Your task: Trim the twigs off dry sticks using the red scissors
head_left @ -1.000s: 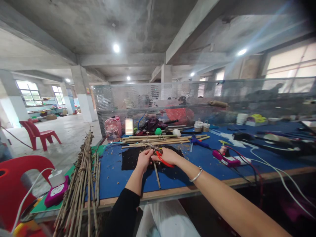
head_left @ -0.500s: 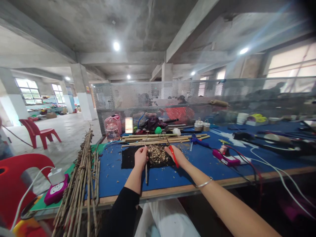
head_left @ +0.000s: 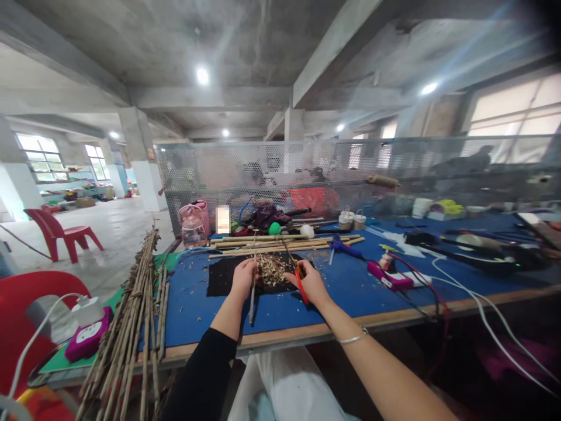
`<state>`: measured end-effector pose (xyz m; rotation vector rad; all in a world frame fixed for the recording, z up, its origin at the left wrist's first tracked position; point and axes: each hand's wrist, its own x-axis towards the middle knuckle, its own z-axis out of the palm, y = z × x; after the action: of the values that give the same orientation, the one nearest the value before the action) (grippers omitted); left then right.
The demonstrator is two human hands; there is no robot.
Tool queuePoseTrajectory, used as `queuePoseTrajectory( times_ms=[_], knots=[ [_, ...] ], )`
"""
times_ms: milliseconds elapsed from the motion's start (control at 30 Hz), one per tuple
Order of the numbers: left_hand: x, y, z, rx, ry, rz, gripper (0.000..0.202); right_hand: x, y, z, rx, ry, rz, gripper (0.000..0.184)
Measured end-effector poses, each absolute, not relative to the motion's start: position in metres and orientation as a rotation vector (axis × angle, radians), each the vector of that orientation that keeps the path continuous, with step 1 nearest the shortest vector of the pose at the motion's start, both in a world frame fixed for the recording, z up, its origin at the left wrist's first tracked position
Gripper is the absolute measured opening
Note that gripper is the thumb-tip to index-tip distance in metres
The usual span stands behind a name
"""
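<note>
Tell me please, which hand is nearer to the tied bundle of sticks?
Left. The left hand, holding a stick, is to the right of the bundle; the right hand, holding red-handled scissors, is farther right.

The left hand (head_left: 244, 279) partly hides a slender grey-brown stick (head_left: 252, 302), the right hand (head_left: 314, 284) red-handled scissors (head_left: 301, 286); the bottom edge cuts the rough brown stick bundle (head_left: 132, 321) left of both.

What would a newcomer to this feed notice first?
Probably the red-handled tool in the right hand, by a heap of chips on the black cloth. Left of the chips, the left hand holds a thin stick; at the left end of the table lies a bundle of long sticks.
</note>
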<state>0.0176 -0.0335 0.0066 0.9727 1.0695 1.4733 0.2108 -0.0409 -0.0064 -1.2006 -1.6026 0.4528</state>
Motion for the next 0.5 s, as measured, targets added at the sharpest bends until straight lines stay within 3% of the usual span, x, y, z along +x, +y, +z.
queuePoseTrajectory(
  times_ms=[500],
  knots=[
    [0.016,-0.031,0.008,0.917,1.027,1.423,0.048,0.214,-0.016,0.005,-1.092,-1.359,0.418,0.043]
  ],
)
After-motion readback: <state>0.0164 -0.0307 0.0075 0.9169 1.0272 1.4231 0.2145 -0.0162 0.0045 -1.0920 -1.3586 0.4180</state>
